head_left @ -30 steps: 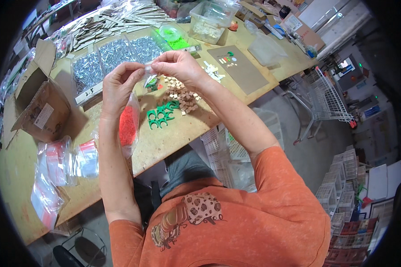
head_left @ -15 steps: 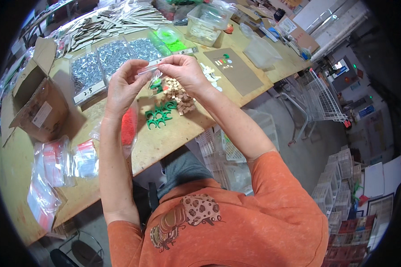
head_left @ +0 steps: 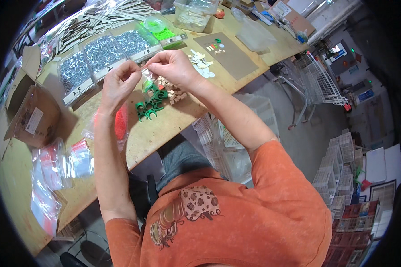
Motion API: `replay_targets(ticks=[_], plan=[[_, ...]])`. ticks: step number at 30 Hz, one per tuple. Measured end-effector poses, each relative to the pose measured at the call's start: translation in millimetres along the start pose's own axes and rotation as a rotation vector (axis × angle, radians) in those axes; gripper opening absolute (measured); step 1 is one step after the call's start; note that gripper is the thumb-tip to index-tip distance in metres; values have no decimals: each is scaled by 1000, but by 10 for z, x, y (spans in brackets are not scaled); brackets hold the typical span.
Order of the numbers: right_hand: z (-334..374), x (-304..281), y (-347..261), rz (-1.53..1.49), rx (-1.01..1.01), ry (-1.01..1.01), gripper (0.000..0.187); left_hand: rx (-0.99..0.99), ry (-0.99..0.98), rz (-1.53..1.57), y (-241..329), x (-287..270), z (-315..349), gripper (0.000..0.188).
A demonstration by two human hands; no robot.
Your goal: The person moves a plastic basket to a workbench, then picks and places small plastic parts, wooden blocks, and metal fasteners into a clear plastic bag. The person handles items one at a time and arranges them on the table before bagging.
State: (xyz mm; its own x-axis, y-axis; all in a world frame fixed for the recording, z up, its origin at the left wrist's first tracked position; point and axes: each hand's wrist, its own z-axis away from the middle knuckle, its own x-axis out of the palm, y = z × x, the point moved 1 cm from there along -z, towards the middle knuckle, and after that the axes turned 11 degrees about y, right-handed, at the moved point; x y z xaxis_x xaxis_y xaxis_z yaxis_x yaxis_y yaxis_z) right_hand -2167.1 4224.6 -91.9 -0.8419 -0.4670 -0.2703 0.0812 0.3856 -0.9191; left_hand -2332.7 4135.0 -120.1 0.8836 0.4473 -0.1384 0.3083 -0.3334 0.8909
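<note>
Above the table, both my hands pinch the top edge of a small clear zip bag (head_left: pixel 146 76) with a reddish strip. My left hand (head_left: pixel 119 84) is closed on its left end, and my right hand (head_left: pixel 173 70) on its right end. The bag hangs down between them; something bright green shows through, though its contents are hard to make out. Just below lie a cluster of green curved clip-like pieces (head_left: pixel 149 108) and a heap of small wooden blocks (head_left: pixel 175 92). Beside my left wrist is a clear bag of red pieces (head_left: pixel 120 123).
Compartment trays of screws (head_left: pixel 102 50) stand behind my hands. An open cardboard box (head_left: pixel 35 118) and stacked zip bags (head_left: pixel 79 158) are on the left. To the right are white pieces (head_left: pixel 202 66) and a brown board (head_left: pixel 236 62) with sample parts.
My fingertips have drawn closer together along the bag's top edge, my left hand now in a tighter pinch. The whole view has shifted slightly.
</note>
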Motion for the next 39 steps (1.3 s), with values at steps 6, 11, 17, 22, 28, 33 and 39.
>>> replay_targets(ticks=[6, 11, 17, 22, 28, 33, 39], plan=[[104, -195, -32, -246, 216, 133, 12, -150, -3, 180, -39, 17, 13, 14], [88, -222, 73, -332, 167, 262, 12, -504, 87, 411, 153, 152, 66, 27], [163, -153, 68, -405, 48, 223, 10, -417, -232, 322, 153, 290, 150, 42], [233, -160, 52, -469, 48, 228, 10, -453, -132, 423, 185, 307, 200, 39], [305, -236, 156, -503, 138, 214, 16, -504, -202, 429, 73, 334, 169, 41], [477, -228, 84, -572, 331, 84, 25, -406, -177, 398, 184, 406, 221, 36], [581, -273, 208, -652, 384, 41, 22, -478, -252, 410, 102, 366, 206, 29]])
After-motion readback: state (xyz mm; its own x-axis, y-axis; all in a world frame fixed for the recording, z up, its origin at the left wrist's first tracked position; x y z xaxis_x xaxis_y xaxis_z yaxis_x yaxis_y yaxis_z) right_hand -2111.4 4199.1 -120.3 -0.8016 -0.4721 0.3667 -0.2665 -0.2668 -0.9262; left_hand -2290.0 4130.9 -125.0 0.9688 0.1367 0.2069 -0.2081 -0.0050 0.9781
